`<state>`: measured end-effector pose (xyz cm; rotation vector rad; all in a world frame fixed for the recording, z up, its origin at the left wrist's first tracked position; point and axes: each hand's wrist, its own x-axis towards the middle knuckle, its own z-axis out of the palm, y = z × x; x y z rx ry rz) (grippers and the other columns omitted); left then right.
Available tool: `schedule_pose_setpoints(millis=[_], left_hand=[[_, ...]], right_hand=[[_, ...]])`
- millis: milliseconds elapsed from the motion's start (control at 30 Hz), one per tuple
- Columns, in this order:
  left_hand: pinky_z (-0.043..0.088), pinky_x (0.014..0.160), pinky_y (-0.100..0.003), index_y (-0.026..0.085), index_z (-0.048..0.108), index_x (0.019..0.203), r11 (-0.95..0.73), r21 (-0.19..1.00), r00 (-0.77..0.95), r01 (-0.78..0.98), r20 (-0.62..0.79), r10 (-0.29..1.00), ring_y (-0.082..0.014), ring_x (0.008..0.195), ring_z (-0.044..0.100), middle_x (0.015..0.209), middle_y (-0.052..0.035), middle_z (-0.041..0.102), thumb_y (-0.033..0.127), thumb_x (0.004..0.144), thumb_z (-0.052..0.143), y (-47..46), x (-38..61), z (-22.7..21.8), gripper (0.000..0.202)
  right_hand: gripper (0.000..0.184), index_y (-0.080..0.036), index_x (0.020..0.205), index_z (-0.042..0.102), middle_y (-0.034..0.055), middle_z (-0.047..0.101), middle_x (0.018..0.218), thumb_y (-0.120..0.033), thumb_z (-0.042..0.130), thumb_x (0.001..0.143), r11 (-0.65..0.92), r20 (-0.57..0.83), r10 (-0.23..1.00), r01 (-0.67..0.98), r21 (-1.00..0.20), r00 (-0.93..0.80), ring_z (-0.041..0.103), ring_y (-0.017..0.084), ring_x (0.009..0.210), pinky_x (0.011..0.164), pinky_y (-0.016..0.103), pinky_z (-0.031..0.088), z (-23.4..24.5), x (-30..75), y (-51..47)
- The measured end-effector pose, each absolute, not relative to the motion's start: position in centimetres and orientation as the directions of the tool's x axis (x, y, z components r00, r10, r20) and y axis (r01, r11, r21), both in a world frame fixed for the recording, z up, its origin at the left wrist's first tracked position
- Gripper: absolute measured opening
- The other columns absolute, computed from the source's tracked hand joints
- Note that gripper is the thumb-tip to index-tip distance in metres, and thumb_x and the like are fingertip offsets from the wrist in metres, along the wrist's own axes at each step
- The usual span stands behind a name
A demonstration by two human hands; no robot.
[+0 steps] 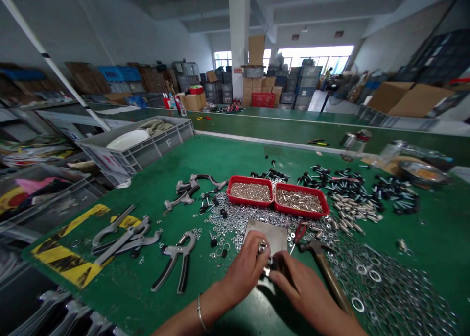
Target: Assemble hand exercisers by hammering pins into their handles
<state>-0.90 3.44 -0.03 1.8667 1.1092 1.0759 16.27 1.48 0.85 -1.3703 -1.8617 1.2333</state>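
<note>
My left hand [244, 272] and my right hand [293, 283] meet over the green workbench [66, 228], pinching a small bright metal fitting [265, 260] between their fingers. Its exact shape is partly hidden by my fingers. Just behind them lies a flat steel plate [266, 237]. A hammer with a wooden handle [326, 277] rests to the right of my right hand, close to red-handled scissors [299, 233]. Loose steel washers and nuts [235, 218] are scattered around the plate. Several cast metal hand-grip tools [176, 262] lie left of my left hand.
Two red trays [250, 190] of small metal parts stand beyond the plate, among dark bolts [348, 189]. A grey plastic crate [135, 147] sits at the bench's far left corner. A second green bench, shelves, stacked boxes and a pillar lie beyond.
</note>
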Motion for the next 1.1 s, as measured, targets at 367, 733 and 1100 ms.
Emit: schedule_pose_setpoints(millis=[367,733,1100], left_hand=[[0.043,0.094,-0.034,0.019,0.049,0.099,-0.381,0.857,0.24,0.348,0.311,0.92,-0.0178,0.099,0.051,0.101,-0.0072,0.052,0.025,0.101,0.034,3.2,-0.7,0.2,0.016],[0.046,0.09,-0.034,0.019,0.048,0.095,-0.43,0.808,0.329,0.404,0.31,0.892,-0.0186,0.095,0.054,0.099,-0.0082,0.054,0.022,0.1,0.031,3.4,-0.3,0.2,0.018],[0.043,0.09,-0.045,0.015,0.064,0.095,-0.645,0.237,0.671,0.727,-0.045,0.74,-0.0313,0.1,0.057,0.102,-0.014,0.062,0.033,0.084,0.061,13.9,2.4,0.9,0.021]], right_hand=[[0.047,-0.02,0.078,0.056,0.0027,0.056,0.077,-0.066,0.057,0.083,-0.001,-0.109,0.938,0.314,-0.95,-0.328,0.049,0.014,0.066,0.055,0.023,0.039,1.2,16.5,1.4],[0.049,-0.02,0.08,0.055,-0.0008,0.052,0.066,-0.069,0.055,0.081,-0.267,-0.261,0.894,0.036,-0.963,-0.365,0.04,0.01,0.053,0.048,0.02,0.031,-0.4,16.3,0.2],[0.037,-0.024,0.097,0.065,0.0077,0.072,0.095,-0.053,0.043,0.093,0.042,-0.162,0.94,0.571,-0.82,-0.301,0.065,0.023,0.088,0.081,0.03,0.046,-2.6,22.3,0.3]])
